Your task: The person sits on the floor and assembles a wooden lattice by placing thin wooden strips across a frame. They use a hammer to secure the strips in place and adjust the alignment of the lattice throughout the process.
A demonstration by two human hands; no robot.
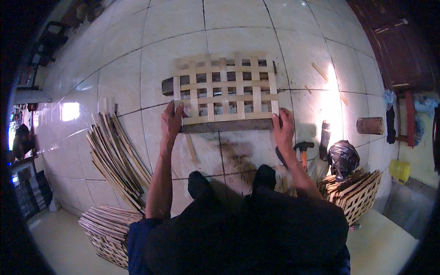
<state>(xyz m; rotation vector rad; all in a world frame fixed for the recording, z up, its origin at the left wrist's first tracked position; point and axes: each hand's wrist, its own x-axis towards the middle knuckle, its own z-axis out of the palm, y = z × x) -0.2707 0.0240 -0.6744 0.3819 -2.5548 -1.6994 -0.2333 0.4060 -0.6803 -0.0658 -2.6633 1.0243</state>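
An open lattice of pale, flat bamboo strips [223, 87], woven over and under with square gaps, lies in front of my feet. Dark wooden pieces show under it, among them a long grey-brown bar [227, 125] along its near edge. My left hand [172, 120] grips the lattice's near left corner, thumb and fingers closed at the edge. At the opposite near corner, my right hand [284, 126] has its fingers closed on the edge strip. A hammer [304, 158] with an orange handle and black head stands beside my right forearm.
Long loose strips [114, 156] fan out left, above a stack of woven panels [107, 243]. Another woven stack [362, 201], a black plastic bag [343, 158] and a brown cylinder [370, 125] are at right. Offcuts and dark dirt mark the tiles. A yellow container [400, 171] stands far right.
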